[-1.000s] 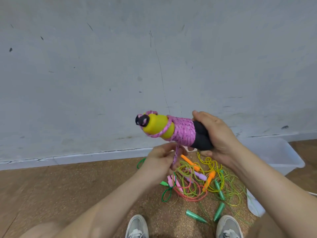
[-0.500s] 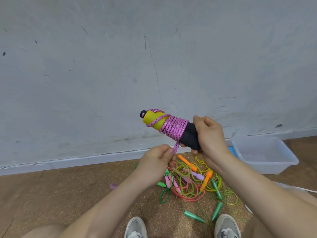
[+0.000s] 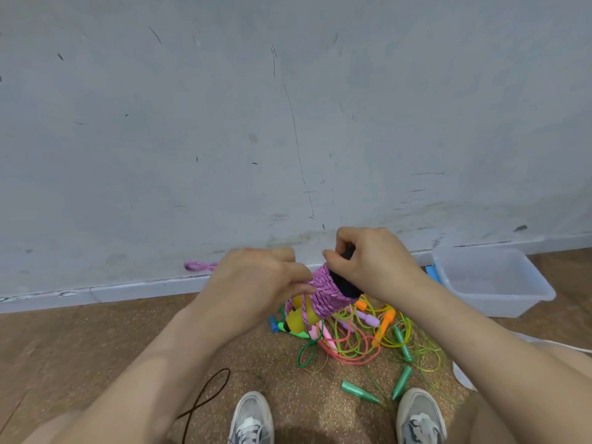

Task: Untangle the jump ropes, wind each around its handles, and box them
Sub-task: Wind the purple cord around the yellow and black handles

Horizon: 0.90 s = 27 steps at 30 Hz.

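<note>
A pink jump rope (image 3: 326,291) is wound around its yellow-and-black handles (image 3: 296,320), held in front of me with the yellow ends pointing down. My right hand (image 3: 371,261) grips the black upper ends of the handles. My left hand (image 3: 256,283) pinches the pink rope at the coil's left side. A blurred pink loop of rope (image 3: 198,266) shows left of my left hand. Below lies a tangle of jump ropes (image 3: 362,341) in green, yellow, orange and pink on the floor. A clear plastic box (image 3: 499,302) stands at the right by the wall.
Loose green handles (image 3: 358,390) lie near my two shoes (image 3: 251,418). A thin black cord (image 3: 205,402) curls on the brown floor at lower left. The grey wall and its white skirting (image 3: 128,288) close off the space ahead.
The bundle has dropped and tipped so the yellow ends point down instead of up-left. My left hand has risen from under the bundle to its side, and the camera has tilted down.
</note>
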Available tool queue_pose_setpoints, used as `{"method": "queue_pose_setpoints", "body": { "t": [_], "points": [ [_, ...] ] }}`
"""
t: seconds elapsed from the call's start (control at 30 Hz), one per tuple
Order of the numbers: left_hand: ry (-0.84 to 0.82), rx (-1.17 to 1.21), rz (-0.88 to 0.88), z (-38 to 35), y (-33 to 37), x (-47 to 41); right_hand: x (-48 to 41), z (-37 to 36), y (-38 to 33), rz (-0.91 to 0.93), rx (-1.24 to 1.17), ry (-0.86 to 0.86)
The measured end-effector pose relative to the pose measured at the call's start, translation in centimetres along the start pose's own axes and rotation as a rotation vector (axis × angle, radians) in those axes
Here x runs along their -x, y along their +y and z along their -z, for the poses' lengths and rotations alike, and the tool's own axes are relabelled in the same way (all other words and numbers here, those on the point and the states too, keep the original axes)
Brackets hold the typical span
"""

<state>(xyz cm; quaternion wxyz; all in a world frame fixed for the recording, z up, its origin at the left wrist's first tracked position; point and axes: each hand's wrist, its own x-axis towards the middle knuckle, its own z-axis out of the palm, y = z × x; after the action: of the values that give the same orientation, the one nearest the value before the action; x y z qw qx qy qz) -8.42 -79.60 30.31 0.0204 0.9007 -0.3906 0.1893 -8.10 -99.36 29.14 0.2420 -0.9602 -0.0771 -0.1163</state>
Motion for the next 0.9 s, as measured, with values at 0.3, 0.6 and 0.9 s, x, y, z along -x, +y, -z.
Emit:
{"method": "queue_pose_setpoints", "body": {
  "t": [0.3,0.6,0.9],
  "points": [
    [-0.138,0.724,0.207,1.3,-0.4,0.6,0.6,0.4,-0.6,0.110,-0.131,-0.231],
    [-0.088,0.993,0.332,0.0,-0.8,0.4,1.5,1.5,-1.8,0.205,-0.386,-0.260],
    [-0.127,1.424,0.758,-2.8,1.0,0.0,0.7,1.9,-1.6,-0.239,-1.166,-0.045]
  ]
}}
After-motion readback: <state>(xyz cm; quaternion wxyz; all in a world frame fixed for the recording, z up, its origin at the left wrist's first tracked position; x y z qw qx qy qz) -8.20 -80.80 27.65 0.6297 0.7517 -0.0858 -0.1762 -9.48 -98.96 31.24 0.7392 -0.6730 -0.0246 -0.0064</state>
